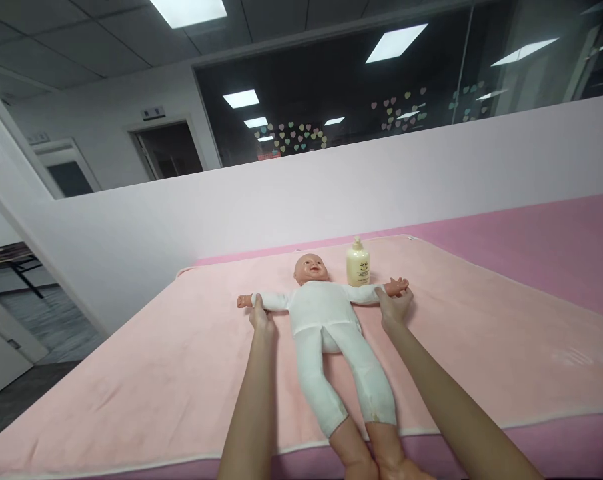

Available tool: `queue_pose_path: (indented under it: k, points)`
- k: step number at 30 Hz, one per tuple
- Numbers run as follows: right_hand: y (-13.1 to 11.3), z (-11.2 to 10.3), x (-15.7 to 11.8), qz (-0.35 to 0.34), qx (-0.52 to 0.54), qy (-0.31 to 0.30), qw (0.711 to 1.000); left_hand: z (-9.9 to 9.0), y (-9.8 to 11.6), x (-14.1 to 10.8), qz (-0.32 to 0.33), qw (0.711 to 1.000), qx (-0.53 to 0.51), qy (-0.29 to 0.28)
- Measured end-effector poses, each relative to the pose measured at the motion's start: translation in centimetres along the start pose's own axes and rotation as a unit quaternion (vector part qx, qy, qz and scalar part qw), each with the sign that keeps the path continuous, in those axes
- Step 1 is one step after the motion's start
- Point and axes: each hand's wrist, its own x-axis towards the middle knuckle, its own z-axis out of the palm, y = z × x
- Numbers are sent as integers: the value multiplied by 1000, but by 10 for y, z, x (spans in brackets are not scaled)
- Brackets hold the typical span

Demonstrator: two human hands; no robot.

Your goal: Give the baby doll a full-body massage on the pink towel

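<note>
Fingers (258, 302) of our left hand (261, 318) are closed about one outstretched arm of the doll (317, 308), thumb over the white sleeve near the cuff, the others mostly hidden from us. Those of our right hand (395, 309) grip the opposite arm, thumb pressed at the sleeve's end and the rest largely out of sight beside and under the little hand there. Between our two grips the doll lies face up in its white suit, head away from us, legs running toward us; its feet are partly cut off by the bottom edge. Just behind the arm we hold on the right stands a pale yellow pump bottle (358, 265), its base hidden by that sleeve; we see a small dark drawing and lines of print on its front, too tiny to read. Beneath everything spreads a pink blanket (181, 373) with a white border, a small white tag (412, 238) at its far edge showing no readable writing. Farther off, heart-shaped stickers (291, 139) dot the dark window, and we cannot make out the lettering on the sign (152, 113) above the doorway.
</note>
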Motion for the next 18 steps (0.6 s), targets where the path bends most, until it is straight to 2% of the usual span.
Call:
queue_pose_path:
  k: [12, 18]
  points:
    - [4, -3, 2, -31, -11, -25, 999, 2, -2, 5, -8, 1000, 2, 16]
    - [2, -3, 1, -19, -32, -2, 999, 1, -3, 7, -18, 1000, -3, 6]
